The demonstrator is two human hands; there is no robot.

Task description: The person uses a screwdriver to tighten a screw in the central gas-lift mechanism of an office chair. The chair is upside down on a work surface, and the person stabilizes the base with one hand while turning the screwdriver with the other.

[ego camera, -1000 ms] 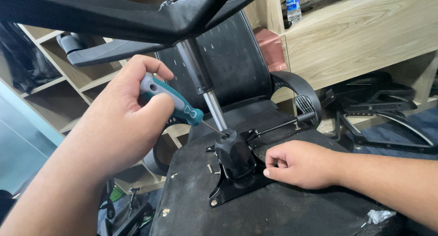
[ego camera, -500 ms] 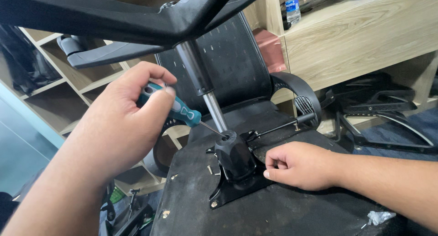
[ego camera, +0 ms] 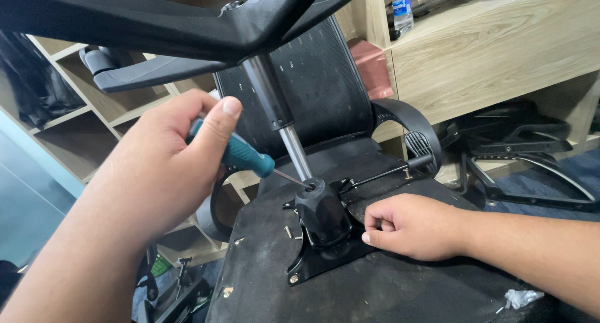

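An office chair lies upside down, its black seat underside (ego camera: 375, 285) facing up. My left hand (ego camera: 156, 167) grips a teal-handled screwdriver (ego camera: 240, 153) whose thin shaft points at the top of the black mechanism housing (ego camera: 322, 213), beside the silver gas cylinder (ego camera: 294, 149). My right hand (ego camera: 415, 226) rests as a loose fist on the seat underside, touching the mechanism plate's right edge. The black star base (ego camera: 187, 23) spans the top of the view.
Wooden shelving (ego camera: 500, 54) stands behind, with a plastic bottle (ego camera: 402, 7) on top. The chair's mesh backrest (ego camera: 319, 85) and an armrest (ego camera: 412, 132) lie beyond the seat. Other black chair parts (ego camera: 531, 154) sit at the right on the floor.
My left hand has shifted the screwdriver slightly down and right, bringing its tip closer to the mechanism housing. My right hand has stayed in place.
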